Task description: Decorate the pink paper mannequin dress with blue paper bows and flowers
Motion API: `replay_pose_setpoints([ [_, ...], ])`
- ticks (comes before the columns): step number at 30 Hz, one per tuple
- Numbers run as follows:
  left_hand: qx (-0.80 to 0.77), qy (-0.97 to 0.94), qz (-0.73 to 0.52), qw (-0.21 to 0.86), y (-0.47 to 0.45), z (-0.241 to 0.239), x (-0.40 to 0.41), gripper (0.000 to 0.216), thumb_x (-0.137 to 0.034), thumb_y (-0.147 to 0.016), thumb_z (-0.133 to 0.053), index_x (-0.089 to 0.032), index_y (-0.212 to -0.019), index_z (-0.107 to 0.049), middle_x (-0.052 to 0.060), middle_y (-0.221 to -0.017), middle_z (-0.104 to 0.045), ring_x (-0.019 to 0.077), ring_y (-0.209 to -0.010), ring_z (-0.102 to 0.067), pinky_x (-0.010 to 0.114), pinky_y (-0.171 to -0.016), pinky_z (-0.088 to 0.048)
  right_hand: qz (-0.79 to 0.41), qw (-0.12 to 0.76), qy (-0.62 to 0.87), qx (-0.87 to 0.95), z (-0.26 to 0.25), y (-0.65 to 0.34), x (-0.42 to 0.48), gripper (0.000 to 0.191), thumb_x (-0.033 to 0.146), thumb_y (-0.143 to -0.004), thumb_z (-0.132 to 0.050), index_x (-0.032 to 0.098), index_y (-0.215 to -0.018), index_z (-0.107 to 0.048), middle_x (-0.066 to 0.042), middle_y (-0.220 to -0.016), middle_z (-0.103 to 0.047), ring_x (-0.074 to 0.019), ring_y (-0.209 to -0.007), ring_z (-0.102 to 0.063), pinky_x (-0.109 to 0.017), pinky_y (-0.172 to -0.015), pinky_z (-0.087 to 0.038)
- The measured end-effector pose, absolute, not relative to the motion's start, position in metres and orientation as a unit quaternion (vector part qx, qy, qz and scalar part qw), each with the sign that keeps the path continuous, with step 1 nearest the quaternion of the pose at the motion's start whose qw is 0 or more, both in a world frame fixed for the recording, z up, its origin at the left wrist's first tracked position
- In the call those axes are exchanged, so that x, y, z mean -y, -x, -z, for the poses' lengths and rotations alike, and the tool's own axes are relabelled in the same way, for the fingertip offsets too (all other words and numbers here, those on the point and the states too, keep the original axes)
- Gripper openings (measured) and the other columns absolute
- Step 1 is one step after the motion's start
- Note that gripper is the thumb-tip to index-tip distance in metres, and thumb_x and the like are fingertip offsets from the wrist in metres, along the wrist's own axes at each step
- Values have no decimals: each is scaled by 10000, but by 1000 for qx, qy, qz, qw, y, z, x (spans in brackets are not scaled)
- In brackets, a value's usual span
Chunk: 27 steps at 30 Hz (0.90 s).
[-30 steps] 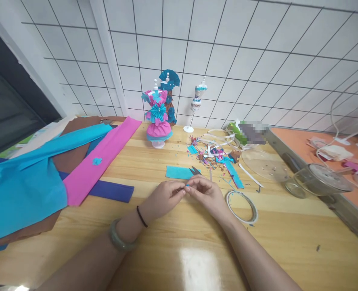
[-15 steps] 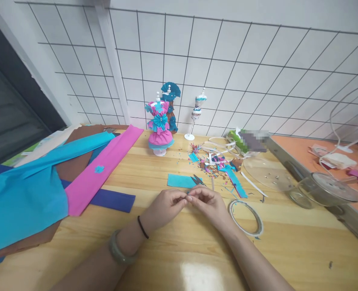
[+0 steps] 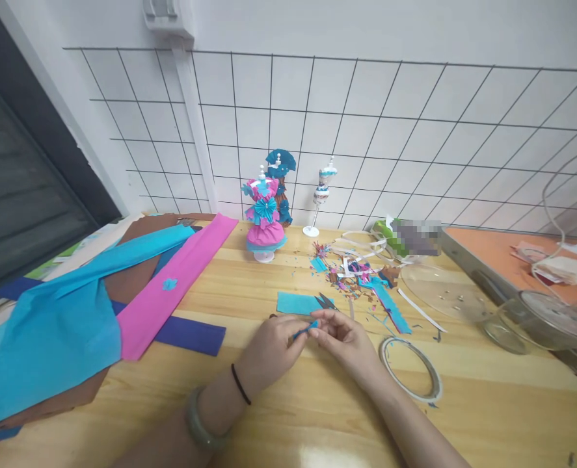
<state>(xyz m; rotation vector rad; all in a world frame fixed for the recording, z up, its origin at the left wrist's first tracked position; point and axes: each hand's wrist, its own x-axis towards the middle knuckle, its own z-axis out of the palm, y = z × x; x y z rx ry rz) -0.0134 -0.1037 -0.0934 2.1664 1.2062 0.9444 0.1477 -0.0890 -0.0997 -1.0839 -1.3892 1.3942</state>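
A small piece of blue crepe paper (image 3: 306, 330) sits pinched between my two hands, partly covered by the fingers. My left hand (image 3: 274, 344) is closed on its left side. The fingertips of my right hand (image 3: 343, 335) grip its right end. Just beyond the hands lies a flat turquoise paper strip (image 3: 293, 303), with the dark blades of scissors (image 3: 326, 301) over its right end; the scissors' handles are hidden by my right hand. A roll of tape (image 3: 410, 369) lies flat to the right of my right hand.
Crepe paper sheets, including a pink strip (image 3: 181, 286) with a blue paper flower (image 3: 170, 285), cover the left side. Small dressed mannequins (image 3: 265, 221) stand near the wall. Paper scraps (image 3: 349, 273) and a clear round container (image 3: 536, 315) lie to the right.
The view has tilted up slightly, so things appear lower. More of the blue paper now shows between my fingers, which have shifted a little apart.
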Motion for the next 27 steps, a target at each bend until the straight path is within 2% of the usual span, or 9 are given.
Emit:
replay_pose_setpoints([
  [5, -454, -804, -320, 212, 13, 93, 105, 214, -180, -827, -447, -198, -917, -640, 43, -841, -665, 164, -796, -572, 274, -726, -410, -556, 428, 426, 572, 101, -147, 89, 331, 400, -642, -701, 157, -850, -613, 41, -577, -494, -75, -520, -425, -205, -496, -348],
  [10, -436, -793, -327, 272, 14, 91, 103, 191, -195, -812, -482, -197, -917, -642, 36, -875, -660, 160, -838, -566, 257, -740, -414, -546, 424, 428, 583, 102, -149, 88, 333, 433, -655, -681, 166, -838, -606, 34, -563, -513, -92, -514, -444, -221, -503, -362],
  [15, -447, -775, -321, 310, 15, 89, 101, 187, -203, -766, -533, -190, -893, -669, 28, -786, -659, 144, -723, -557, 234, -648, -424, -495, 414, 436, 628, 105, -153, 87, 283, 403, -691, -658, 164, -840, -626, 29, -589, -487, -96, -528, -437, -223, -508, -355],
  [17, -453, -757, -332, 333, 15, 87, 102, 224, -183, -733, -554, -186, -923, -673, 36, -855, -672, 142, -733, -564, 223, -633, -433, -472, 405, 435, 652, 104, -153, 87, 242, 370, -712, -643, 168, -845, -632, 24, -615, -478, -98, -540, -435, -227, -518, -356],
  [20, -457, -712, -348, 404, 15, 90, 102, 315, -166, -705, -564, -187, -1007, -651, 49, -1024, -652, 131, -717, -577, 205, -570, -447, -452, 393, 433, 674, 103, -154, 88, 223, 345, -730, -623, 174, -873, -636, 19, -630, -478, -98, -536, -430, -229, -520, -361],
  [23, -437, -641, -352, 524, 16, 96, 101, 385, -188, -707, -563, -167, -1089, -605, 79, -1081, -623, 133, -679, -588, 194, -464, -447, -445, 385, 431, 684, 102, -153, 89, 234, 342, -740, -610, 176, -902, -639, 15, -627, -495, -101, -534, -441, -229, -519, -371],
  [27, -386, -567, -379, 621, 15, 101, 98, 400, -207, -691, -608, -120, -1082, -606, 108, -1038, -626, 183, -839, -591, 211, -536, -496, -437, 376, 433, 693, 101, -153, 90, 237, 347, -740, -611, 178, -904, -643, 15, -605, -499, -105, -534, -445, -230, -514, -374],
])
